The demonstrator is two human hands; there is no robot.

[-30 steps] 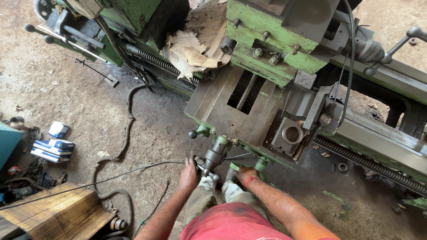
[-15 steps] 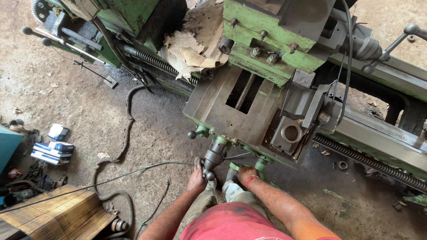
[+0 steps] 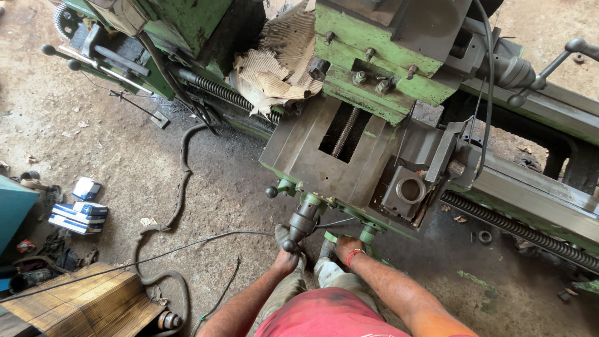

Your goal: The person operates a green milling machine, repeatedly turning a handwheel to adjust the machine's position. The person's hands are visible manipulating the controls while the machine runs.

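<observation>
Head view, lower centre of the frame: the left hand [image 3: 286, 260] is closed around the grey crank handle [image 3: 302, 223] beneath the green lathe carriage [image 3: 337, 156]; the right hand [image 3: 347, 248] grips a green handle [image 3: 365, 236] just beside it. Crumpled cardboard [image 3: 274, 72] lies at upper centre; small boxes [image 3: 78, 215] sit on the floor at left.

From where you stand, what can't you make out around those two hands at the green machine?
- Left hand, head view: its fingers wrap the handle knob, hiding the grip.
- Right hand: what it grasps lies under the palm, below the carriage.
- Small boxes: too small to tell contents.
- Wooden crate: cut off by the bottom edge.
</observation>
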